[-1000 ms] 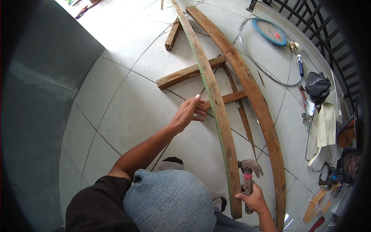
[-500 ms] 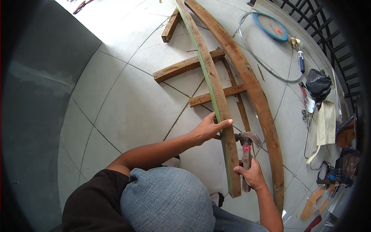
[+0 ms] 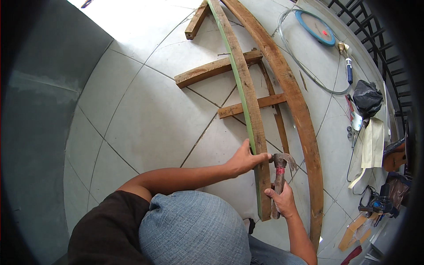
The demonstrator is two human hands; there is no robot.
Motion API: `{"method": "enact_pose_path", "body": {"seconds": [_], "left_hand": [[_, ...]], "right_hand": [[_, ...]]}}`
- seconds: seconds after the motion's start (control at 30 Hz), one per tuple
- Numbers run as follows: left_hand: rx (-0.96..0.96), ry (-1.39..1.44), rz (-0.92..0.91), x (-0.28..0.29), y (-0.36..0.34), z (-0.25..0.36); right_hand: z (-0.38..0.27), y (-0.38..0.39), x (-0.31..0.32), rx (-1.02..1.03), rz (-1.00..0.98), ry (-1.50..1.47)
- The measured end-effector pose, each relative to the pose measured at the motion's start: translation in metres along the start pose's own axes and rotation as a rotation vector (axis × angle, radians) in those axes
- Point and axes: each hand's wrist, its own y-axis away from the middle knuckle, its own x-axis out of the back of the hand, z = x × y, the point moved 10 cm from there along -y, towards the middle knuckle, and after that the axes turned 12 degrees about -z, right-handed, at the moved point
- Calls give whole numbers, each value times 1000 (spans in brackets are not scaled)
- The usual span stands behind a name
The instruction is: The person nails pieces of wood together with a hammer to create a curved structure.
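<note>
A long wooden beam, green along its left side, runs from the far floor to just in front of my knees. My left hand grips it near its close end, the thumb across the top and reaching toward the hammer's head. In my right hand is a claw hammer with red wrapping below its rusty head. The hammer stands roughly parallel to the beam, close along its right side, with the head pointing away from me. My left fingers are partly hidden behind the beam.
A longer brown beam curves along the right. Short wooden crosspieces lie under the green-sided beam. Farther right are a wire coil, a blue-rimmed disc, a black plastic bag and a cream cloth. A grey panel stands at left.
My left hand has slid along the beam toward me, closer to the hammer's head. My right hand and the hammer have shifted slightly left. The view has moved a little.
</note>
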Motion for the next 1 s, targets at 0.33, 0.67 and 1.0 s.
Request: {"method": "enact_pose_path", "body": {"seconds": [0.33, 0.67, 1.0], "left_hand": [[-156, 160, -3, -16, -7, -6], [-101, 131, -87, -19, -19, -16], [-169, 115, -108, -22, -13, -10]], "right_hand": [[-18, 3, 2, 104, 74, 119], [-195, -15, 40, 454, 248, 638], [-264, -69, 7, 799, 246, 780]]}}
